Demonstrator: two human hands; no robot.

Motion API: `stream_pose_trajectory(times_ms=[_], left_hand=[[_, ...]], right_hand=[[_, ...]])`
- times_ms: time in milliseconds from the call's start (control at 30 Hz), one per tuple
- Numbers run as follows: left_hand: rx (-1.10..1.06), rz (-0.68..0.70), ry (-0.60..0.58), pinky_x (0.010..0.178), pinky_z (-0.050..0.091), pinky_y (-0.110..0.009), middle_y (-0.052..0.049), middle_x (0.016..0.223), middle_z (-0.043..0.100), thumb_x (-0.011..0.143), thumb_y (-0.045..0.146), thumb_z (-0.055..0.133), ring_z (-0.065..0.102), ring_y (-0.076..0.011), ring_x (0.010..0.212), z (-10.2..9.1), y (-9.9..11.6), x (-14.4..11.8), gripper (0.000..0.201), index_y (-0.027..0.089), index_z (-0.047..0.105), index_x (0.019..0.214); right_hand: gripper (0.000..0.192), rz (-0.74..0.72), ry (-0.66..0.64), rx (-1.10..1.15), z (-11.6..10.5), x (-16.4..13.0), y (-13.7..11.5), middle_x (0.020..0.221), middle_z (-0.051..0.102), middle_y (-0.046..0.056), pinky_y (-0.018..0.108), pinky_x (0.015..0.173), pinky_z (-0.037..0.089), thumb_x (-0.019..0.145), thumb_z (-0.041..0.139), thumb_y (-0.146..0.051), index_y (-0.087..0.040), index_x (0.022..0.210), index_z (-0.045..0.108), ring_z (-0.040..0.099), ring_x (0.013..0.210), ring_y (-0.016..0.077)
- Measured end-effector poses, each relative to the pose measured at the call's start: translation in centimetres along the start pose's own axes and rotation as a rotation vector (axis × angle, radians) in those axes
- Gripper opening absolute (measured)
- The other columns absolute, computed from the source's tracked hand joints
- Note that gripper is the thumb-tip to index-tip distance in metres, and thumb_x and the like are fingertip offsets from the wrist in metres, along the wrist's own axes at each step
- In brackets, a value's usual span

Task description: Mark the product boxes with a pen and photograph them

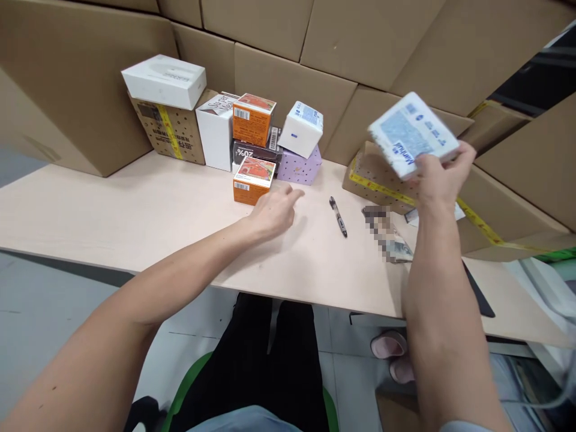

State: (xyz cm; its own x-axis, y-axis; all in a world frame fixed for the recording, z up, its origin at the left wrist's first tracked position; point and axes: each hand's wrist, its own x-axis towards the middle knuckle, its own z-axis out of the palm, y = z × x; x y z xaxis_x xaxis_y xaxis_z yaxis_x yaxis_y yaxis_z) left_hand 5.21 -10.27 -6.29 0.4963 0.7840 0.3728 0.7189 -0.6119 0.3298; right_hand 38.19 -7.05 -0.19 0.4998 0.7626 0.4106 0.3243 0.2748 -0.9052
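Head view shows our right hand (438, 177) fingers pinching the white-blue pack (411, 135) aloft at two o'clock, while our left hand (272, 210), fingers loosely open and empty, rests beside the orange box (253, 180) at eleven.

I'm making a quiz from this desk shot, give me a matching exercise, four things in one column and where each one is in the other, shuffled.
1. blue-printed pack
2. pen
3. flat white box
4. orange box

A. atop the taped carton at left
B. lying on the bare table
C. held up in the right hand
D. just beyond the left hand

Pairs: 1-C, 2-B, 3-A, 4-D
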Motion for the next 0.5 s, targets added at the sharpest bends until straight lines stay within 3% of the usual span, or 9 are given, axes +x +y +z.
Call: stream_pose_trajectory(times_ms=[33,100,200,300,400,500], left_hand=[[-0.092,-0.011,0.114,0.096,0.049,-0.039,-0.014,0.13,0.058,0.086,0.01,0.042,0.059,-0.0251,0.116,0.0,-0.1,0.1,0.051,0.016,0.054,0.135],[-0.266,-0.032,0.327,0.106,0.044,-0.038,-0.013,0.142,0.049,0.092,0.017,0.039,0.051,-0.0234,0.128,0.0,-0.3,0.4,0.05,0.018,0.045,0.142],[-0.447,-0.108,0.455,0.111,0.04,-0.039,-0.011,0.149,0.044,0.102,0.036,0.029,0.043,-0.0231,0.137,-0.1,-0.7,0.9,0.047,0.025,0.035,0.147],[-0.593,-0.145,0.391,0.111,0.04,-0.038,-0.011,0.147,0.047,0.103,0.045,0.022,0.045,-0.0221,0.137,0.0,-0.9,1.1,0.048,0.024,0.034,0.145],[-0.697,-0.175,0.29,0.11,0.041,-0.04,-0.011,0.143,0.053,0.1,0.043,0.028,0.05,-0.0228,0.133,0.2,-0.6,1.2,0.045,0.022,0.041,0.137],[-0.758,-0.22,0.157,0.111,0.042,-0.044,-0.01,0.139,0.056,0.095,0.04,0.036,0.05,-0.0248,0.133,0.1,-0.2,1.2,0.044,0.021,0.047,0.133]], right_hand=[[0.046,0.016,-0.002,0.037,0.5,-1.4,-0.5,0.129,0.052,-0.001,0.052,0.086,0.054,0.073,0.056,-0.027,-0.035,0.114,0.037,0.055,0.114,0.0269],[0.045,0.071,-0.271,0.038,1.6,-4.4,-1.1,0.126,0.059,0.003,0.04,0.071,0.056,0.071,0.061,-0.03,-0.031,0.113,0.047,0.06,0.1,0.025],[0.055,0.073,-0.51,0.025,3.2,-8.6,-0.4,0.123,0.061,0.003,0.037,0.073,0.057,0.066,0.063,-0.028,-0.03,0.119,0.047,0.062,0.103,0.0247],[0.055,0.075,-0.675,0.046,4.0,-11.3,1.0,0.117,0.061,0.001,0.038,0.081,0.058,0.064,0.069,-0.026,-0.031,0.115,0.05,0.062,0.105,0.0235],[0.056,0.071,-0.773,0.069,3.7,-12.1,1.6,0.121,0.059,0.001,0.039,0.088,0.057,0.065,0.073,-0.024,-0.033,0.116,0.051,0.061,0.108,0.0229],[0.073,0.102,-0.877,0.053,3.1,-11.8,1.2,0.134,0.054,0.004,0.041,0.097,0.055,0.067,0.079,-0.027,-0.035,0.132,0.047,0.058,0.12,0.0257]])
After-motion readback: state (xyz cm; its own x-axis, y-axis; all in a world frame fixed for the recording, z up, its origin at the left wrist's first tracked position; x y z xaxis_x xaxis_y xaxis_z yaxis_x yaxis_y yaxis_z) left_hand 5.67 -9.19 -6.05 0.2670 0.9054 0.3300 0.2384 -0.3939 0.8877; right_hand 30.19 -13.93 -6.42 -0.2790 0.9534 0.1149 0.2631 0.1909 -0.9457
